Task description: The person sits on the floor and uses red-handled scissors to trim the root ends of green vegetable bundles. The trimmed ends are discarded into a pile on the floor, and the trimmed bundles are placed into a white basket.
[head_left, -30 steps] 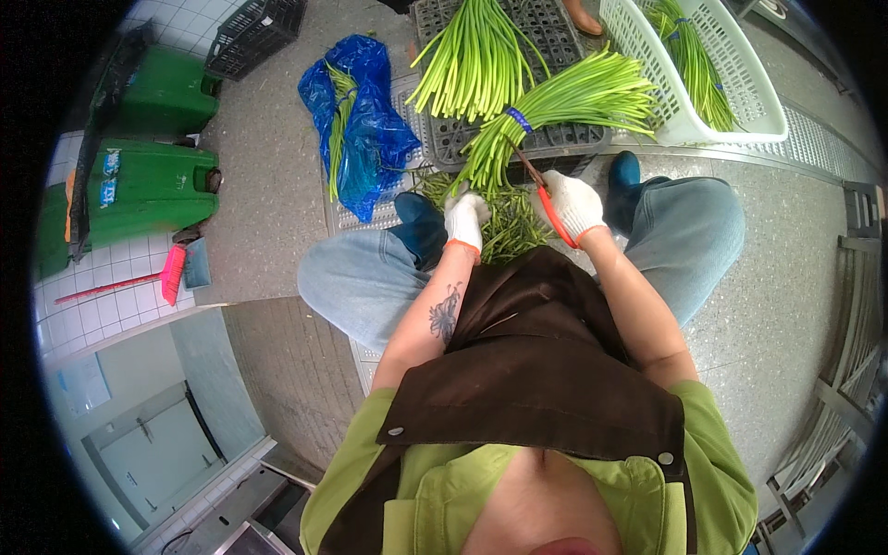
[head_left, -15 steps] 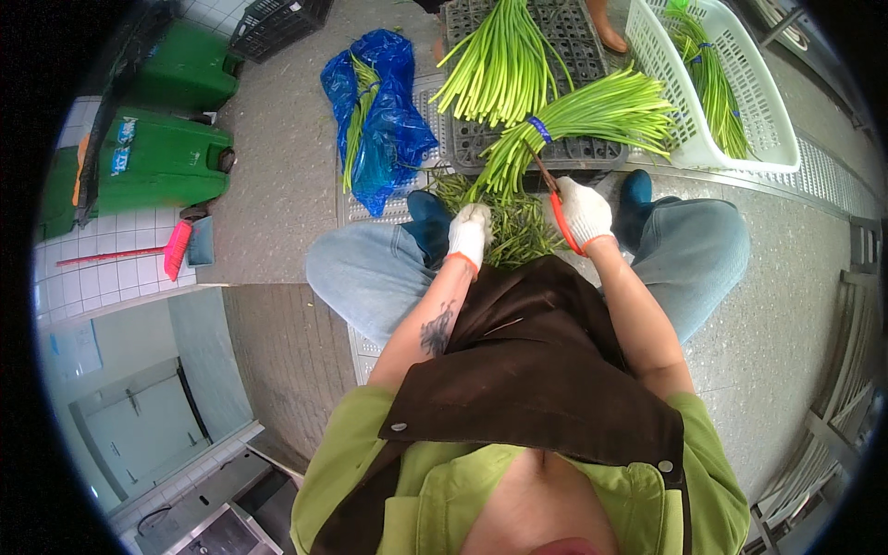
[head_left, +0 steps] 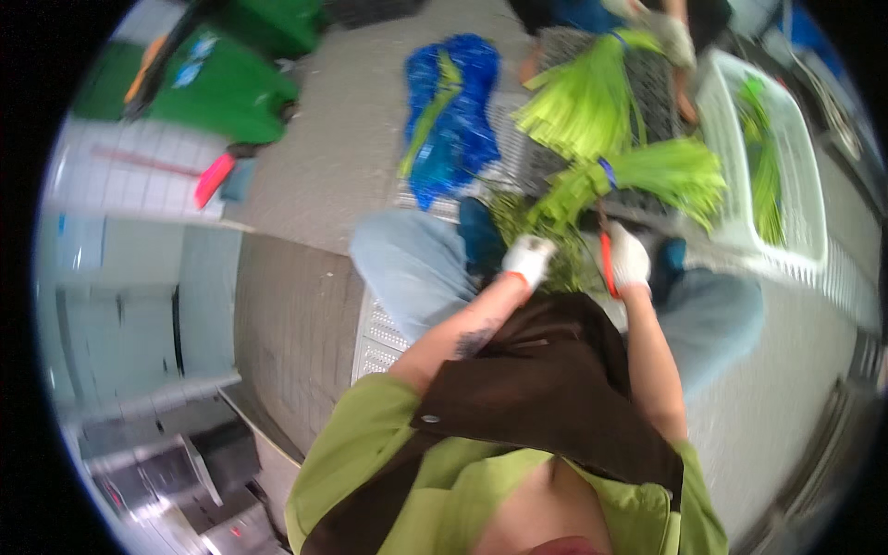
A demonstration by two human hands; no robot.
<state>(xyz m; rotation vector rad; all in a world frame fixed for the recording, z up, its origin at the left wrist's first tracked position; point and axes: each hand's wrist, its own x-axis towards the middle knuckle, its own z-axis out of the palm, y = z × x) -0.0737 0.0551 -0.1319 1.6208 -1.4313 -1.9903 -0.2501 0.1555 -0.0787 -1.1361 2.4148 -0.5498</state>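
Observation:
A bundle of long green stems (head_left: 661,178), tied with a blue band, lies across the near end of a dark perforated crate. My gloved right hand (head_left: 631,261) is closed round red-handled scissors (head_left: 608,254), whose blades point up to the bundle just below the band. At the bundle's near left ends is my gloved left hand (head_left: 530,257), its fingers curled; blur hides what is between them. Beneath both hands lies a heap of cut green trimmings (head_left: 569,268), between my knees. A second bundle of stems (head_left: 583,106) lies farther back on the crate.
A co-worker's gloved hand (head_left: 678,42) is at the far bundle. On the right stands a white basket (head_left: 812,166) with tied stems inside. A blue plastic bag (head_left: 453,176) with stems on it lies to the left, beyond it green bins (head_left: 231,92) and a pink broom (head_left: 215,180).
The view has swung, so the scene sits farther right and is blurred. A co-worker's gloved hands have come into view at the far bundle. My hands keep about the same places by the near bundle.

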